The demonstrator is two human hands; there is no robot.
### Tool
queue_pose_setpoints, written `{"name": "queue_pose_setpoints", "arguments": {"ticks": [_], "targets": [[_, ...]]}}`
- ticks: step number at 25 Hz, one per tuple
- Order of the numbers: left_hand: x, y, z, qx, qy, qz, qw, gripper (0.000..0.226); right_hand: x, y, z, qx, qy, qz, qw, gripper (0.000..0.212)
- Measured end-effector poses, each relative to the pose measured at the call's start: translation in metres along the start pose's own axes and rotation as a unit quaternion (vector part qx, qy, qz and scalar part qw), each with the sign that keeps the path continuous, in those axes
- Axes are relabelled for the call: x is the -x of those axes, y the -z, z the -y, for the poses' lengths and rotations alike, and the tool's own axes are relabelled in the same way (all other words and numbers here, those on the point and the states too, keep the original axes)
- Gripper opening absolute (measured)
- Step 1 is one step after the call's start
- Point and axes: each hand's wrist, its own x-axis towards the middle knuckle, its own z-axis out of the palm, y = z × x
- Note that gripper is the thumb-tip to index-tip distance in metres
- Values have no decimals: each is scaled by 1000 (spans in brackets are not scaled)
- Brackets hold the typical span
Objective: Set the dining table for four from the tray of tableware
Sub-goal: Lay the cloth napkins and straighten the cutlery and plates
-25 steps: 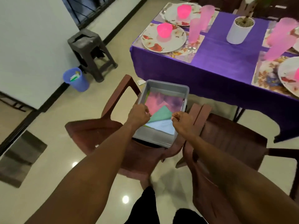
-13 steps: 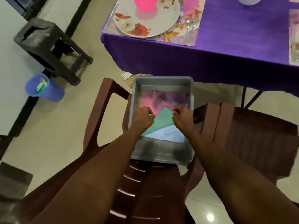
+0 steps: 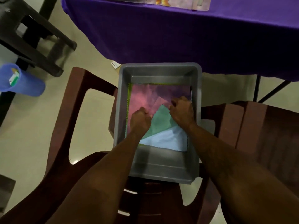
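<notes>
A grey plastic tray (image 3: pixel 159 169) rests on the seat of a brown plastic chair (image 3: pixel 77 110). Inside lie flat cloth napkins: a pink one (image 3: pixel 139 97), a purple one (image 3: pixel 176 91), a green one (image 3: pixel 159 121) and a light blue one (image 3: pixel 168 139). Both hands are down in the tray. My left hand (image 3: pixel 140 121) is curled at the left edge of the green napkin. My right hand (image 3: pixel 182 110) is curled at the napkin's upper right tip, fingers pinching cloth there. The fingertips are hidden.
The table with a purple cloth (image 3: pixel 161 33) stands just beyond the tray, a floral placemat (image 3: pixel 181 3) at its edge. A second brown chair (image 3: pixel 258 135) is at the right. A dark stool (image 3: pixel 32 34) and a blue bin (image 3: pixel 19 83) stand on the floor at left.
The view has tilted down and closer to the tray. Both hands have moved deeper into the tray, the right one further up toward the purple napkin.
</notes>
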Motion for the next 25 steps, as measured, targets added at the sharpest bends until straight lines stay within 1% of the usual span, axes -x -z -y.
{"name": "queue_pose_setpoints", "arguments": {"ticks": [3,4,6,8,11,14,15,16,17,18,19,20,21,22,23,24,25], "targets": [[10,0,5,-24,16,54,998,17,10,9,4,14,-2,37,999,10],[11,4,5,-15,22,54,998,15,12,15,8,-8,-5,34,999,9],[17,25,-3,44,52,35,997,15,20,28,16,-93,-25,15,995,8],[27,60,-16,77,59,23,995,21,34,50,26,-158,-32,17,987,9],[51,131,-35,69,14,1,998,21,64,99,49,-206,24,23,978,13],[82,214,-63,108,-19,-44,993,21,94,162,86,-251,53,1,967,14],[92,241,-72,125,-31,-42,991,25,102,183,100,-266,56,-6,962,15],[103,269,-80,135,-48,-26,989,32,111,207,114,-289,56,-13,956,16],[112,296,-85,122,-65,5,990,43,117,230,127,-327,48,-16,944,16],[120,321,-89,73,-80,49,993,53,123,251,140,-369,32,-17,929,15],[130,344,-93,-3,-85,109,990,58,127,272,151,-397,19,-21,918,13],[139,362,-97,-79,-88,174,978,57,128,289,160,-407,7,-26,913,11],[151,376,-99,-140,-81,222,962,53,133,305,168,-406,3,-27,913,10],[165,388,-100,-160,-69,242,954,48,140,319,175,-408,4,-26,913,11],[177,398,-99,-140,-51,237,960,47,144,329,179,-414,7,-24,910,12],[188,405,-95,-73,-38,222,972,48,150,338,183,-424,7,-26,905,13],[199,410,-87,38,-30,211,976,55,156,344,185,-432,4,-30,901,14]]}}
